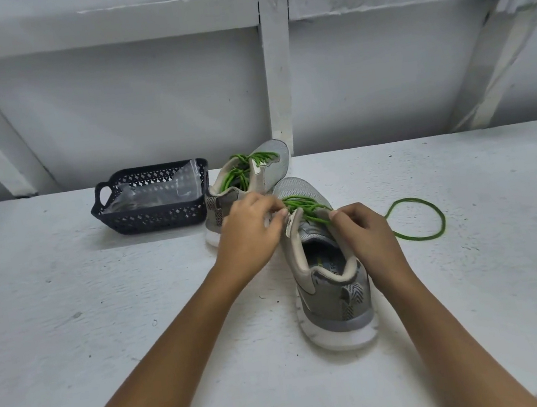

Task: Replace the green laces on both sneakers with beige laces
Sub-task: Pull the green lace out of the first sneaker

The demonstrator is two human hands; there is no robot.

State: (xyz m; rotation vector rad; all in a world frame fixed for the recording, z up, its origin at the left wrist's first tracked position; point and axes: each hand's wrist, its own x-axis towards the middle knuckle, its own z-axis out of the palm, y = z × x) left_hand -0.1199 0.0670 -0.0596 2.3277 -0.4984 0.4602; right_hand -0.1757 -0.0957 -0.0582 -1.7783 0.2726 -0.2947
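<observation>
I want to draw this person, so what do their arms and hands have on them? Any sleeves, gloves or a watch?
Nothing that shows. The left forearm and right forearm are bare down to the picture's edge, with no sleeves in view. The left hand and right hand wear no gloves, and no ring, watch or bracelet shows.

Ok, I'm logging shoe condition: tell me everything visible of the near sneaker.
The near sneaker is grey mesh with beige lining, a patterned heel and white sole. It stands upright on the table, heel toward the camera. Its green lace is loosened, one end looping on the table rightward. The left hand and right hand pinch the lace by the tongue.
</observation>
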